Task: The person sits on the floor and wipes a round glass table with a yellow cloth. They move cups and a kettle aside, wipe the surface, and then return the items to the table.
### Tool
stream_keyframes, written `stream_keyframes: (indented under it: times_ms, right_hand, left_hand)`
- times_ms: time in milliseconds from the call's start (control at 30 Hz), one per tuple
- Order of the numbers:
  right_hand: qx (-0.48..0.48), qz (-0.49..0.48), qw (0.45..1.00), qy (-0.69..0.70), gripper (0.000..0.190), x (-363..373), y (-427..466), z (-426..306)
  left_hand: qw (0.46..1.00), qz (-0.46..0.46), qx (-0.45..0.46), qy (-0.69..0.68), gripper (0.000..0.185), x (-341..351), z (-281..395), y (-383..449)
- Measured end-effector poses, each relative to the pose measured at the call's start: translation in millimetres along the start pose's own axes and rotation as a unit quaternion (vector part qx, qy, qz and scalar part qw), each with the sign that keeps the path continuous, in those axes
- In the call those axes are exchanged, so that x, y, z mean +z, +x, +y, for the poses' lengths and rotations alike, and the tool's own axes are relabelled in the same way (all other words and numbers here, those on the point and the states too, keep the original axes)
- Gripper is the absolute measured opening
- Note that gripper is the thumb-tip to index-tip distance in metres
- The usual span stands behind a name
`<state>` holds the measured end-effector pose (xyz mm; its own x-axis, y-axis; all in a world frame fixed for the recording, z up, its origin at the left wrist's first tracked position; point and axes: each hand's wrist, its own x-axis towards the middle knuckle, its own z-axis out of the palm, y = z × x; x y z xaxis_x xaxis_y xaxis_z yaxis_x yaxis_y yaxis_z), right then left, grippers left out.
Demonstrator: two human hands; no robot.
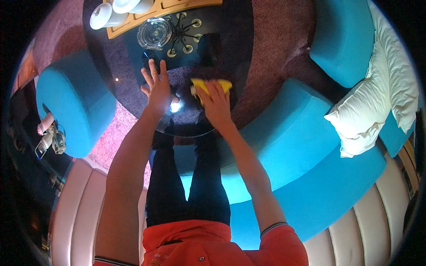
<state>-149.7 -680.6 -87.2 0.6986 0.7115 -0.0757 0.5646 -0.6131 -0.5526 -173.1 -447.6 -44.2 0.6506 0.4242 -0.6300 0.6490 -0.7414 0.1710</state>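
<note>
My right hand [214, 101] presses a yellow cloth [224, 84] against the dark glass tabletop [229, 43]; the cloth is blurred at its left edge. To the left, my left hand [158, 84] is spread with fingers apart and holds nothing; it is over the glass, and I cannot tell whether it touches it. A bright light reflection shows beside its thumb. Beyond the left fingertips is a round clear glass ashtray [155, 33]. A small thin blue object [146, 56] lies just ahead of those fingertips.
White lidded cups [106, 16] stand on a wooden tray [166, 7] at the table's far side. A turquoise stool [71, 103] is at left. The curved turquoise sofa [286, 123] bends around the right, with white pillows [362, 114]. Handheld devices [48, 134] sit at far left.
</note>
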Motion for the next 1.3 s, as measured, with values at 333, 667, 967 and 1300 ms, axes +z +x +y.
stream_keyframes:
  times_ms: [333,667,967,1300]
  right_hand:
    - [0.007,-0.011,0.999,-0.039,0.057,8.5,-38.5,18.1]
    - [-0.049,-0.015,0.998,-0.032,0.088,-18.6,46.4,27.3]
    - [-0.089,-0.069,0.993,0.018,0.084,-39.0,43.5,18.4]
    - [-0.051,0.058,0.993,-0.085,0.063,9.5,37.0,17.8]
  left_hand:
    - [1.0,0.006,0.003,-0.013,0.161,-0.1,-1.0,0.4]
    - [1.0,0.001,0.011,-0.024,0.158,-2.1,1.4,-0.7]
    - [1.0,0.012,0.017,-0.007,0.155,2.6,-0.6,-2.6]
    - [1.0,0.009,0.02,-0.005,0.154,-1.7,0.4,-1.1]
